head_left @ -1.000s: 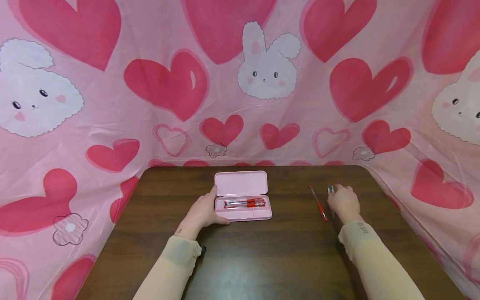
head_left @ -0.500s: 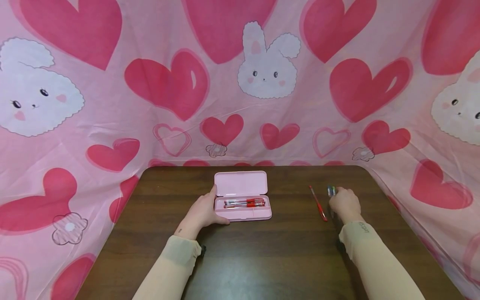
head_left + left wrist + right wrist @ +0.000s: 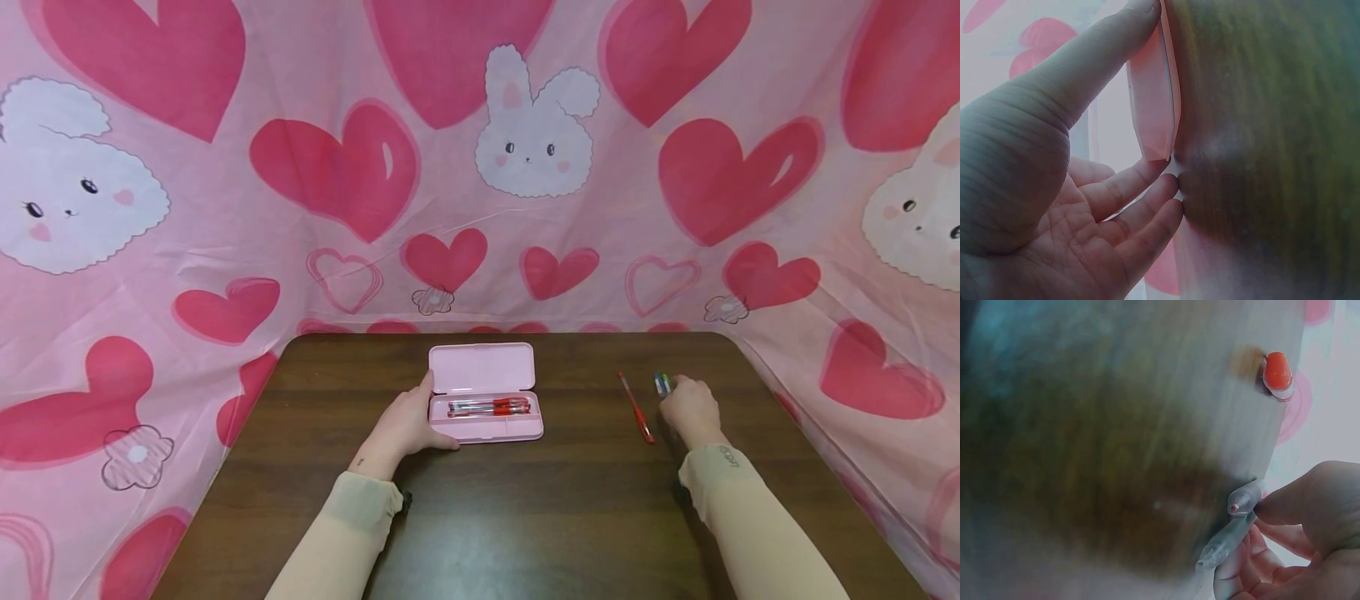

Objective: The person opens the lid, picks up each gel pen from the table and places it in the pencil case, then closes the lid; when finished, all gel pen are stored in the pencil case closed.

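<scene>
A pink pencil case (image 3: 483,367) lies with its lid raised at the table's middle, red pens (image 3: 489,407) in its long compartment. My left hand (image 3: 401,423) holds the case's left end, thumb along the front edge and fingers at the side; the left wrist view shows the thumb (image 3: 1104,56) against the case (image 3: 1154,94). On the right, my right hand (image 3: 692,408) pinches clear-barrelled pens (image 3: 1225,540) between thumb and fingers, close to the tabletop. Their blue and green ends (image 3: 662,383) stick out beyond the fingers. Left of that hand lies a red pen (image 3: 637,408).
The brown wooden table (image 3: 517,517) carries the case and the pens. Behind it and at both sides hangs a pink cloth (image 3: 450,208) with hearts and rabbits. The case's front part has smaller compartments (image 3: 523,426).
My right hand has drawn back slightly to the right, so more of the blue and green pen ends shows. The left hand and the pencil case stay where they were.
</scene>
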Available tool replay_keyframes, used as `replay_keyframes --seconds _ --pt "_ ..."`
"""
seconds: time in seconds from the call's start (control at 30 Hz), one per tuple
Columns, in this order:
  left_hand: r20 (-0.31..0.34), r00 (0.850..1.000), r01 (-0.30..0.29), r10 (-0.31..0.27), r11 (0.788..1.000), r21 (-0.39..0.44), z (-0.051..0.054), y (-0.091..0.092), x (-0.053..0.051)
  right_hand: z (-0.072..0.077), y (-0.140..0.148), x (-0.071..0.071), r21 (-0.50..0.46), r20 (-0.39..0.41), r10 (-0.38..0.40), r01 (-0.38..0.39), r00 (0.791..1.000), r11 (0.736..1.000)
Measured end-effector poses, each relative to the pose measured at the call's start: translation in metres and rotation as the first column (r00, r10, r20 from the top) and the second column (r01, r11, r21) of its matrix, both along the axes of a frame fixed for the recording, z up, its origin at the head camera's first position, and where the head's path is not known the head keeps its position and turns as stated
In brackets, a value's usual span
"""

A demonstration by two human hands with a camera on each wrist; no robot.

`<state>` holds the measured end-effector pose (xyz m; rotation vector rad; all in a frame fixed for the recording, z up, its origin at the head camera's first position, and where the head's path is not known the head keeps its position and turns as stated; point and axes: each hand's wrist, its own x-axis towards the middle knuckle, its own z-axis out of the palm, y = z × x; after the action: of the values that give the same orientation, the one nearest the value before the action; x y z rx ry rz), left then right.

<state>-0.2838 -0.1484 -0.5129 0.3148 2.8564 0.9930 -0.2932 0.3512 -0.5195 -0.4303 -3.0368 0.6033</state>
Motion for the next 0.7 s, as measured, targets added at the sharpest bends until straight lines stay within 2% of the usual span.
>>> replay_keyframes --seconds 0.23,0.5,0.7 --pt "-0.010 1.000 0.007 -0.007 1.000 -0.009 0.000 0.000 0.000 0.001 -0.005 0.001 -0.024 -0.007 0.007 -0.007 1.000 1.000" --pt "-0.008 1.000 -0.002 0.002 1.000 -0.024 -0.001 0.000 0.000 0.003 -0.026 -0.002 0.002 -0.109 0.069 -0.070 0.992 0.998" --pt "0.005 1.000 -0.003 0.003 1.000 -0.017 -0.001 0.000 -0.001 0.008 -0.045 -0.006 0.019 -0.138 0.118 -0.116 0.983 0.993"
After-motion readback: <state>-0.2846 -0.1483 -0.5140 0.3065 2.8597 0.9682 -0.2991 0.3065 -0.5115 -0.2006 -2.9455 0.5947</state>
